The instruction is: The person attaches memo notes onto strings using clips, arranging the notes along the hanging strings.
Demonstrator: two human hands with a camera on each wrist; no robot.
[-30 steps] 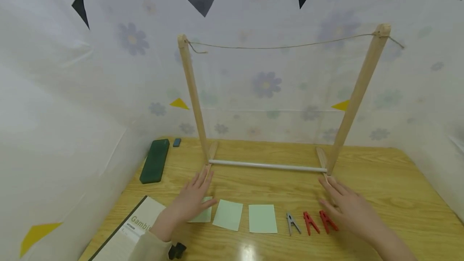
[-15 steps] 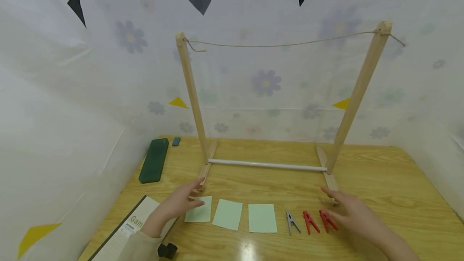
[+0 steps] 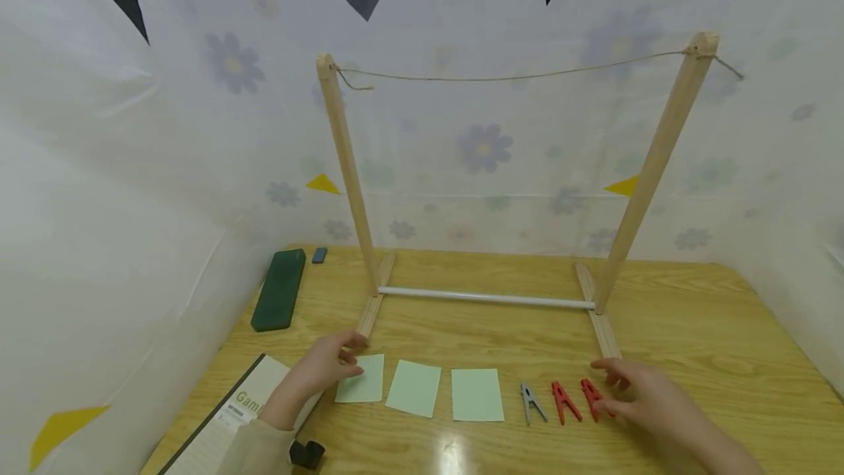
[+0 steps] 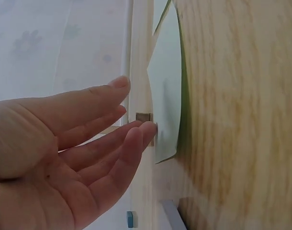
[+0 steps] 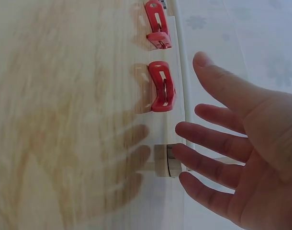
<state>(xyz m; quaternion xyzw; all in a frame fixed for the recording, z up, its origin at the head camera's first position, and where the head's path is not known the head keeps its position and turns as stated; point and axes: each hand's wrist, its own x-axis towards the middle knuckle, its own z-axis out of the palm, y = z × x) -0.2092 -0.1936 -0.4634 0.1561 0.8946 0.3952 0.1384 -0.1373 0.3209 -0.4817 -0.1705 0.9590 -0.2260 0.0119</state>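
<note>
My left hand hovers by the leftmost pale green paper square, its fingers loosely bent around nothing. In the left wrist view, the fingertips are close to that paper; whether they touch it is unclear. Two more squares lie beside it. On the right, my other hand is held beside the rightmost red clothespin, partly hiding it. The right wrist view shows its fingers spread and apart from the clothespin. Another red clothespin and a grey one lie alongside.
Behind stands a wooden frame with a string tied between its posts and a white rod low down. A notebook, a dark green case and a small blue item lie left.
Both hands have drawn back from the wooden frame's feet toward the near side, uncovering the feet. The left fingers have bent more. Papers and clothespins have stayed in place.
</note>
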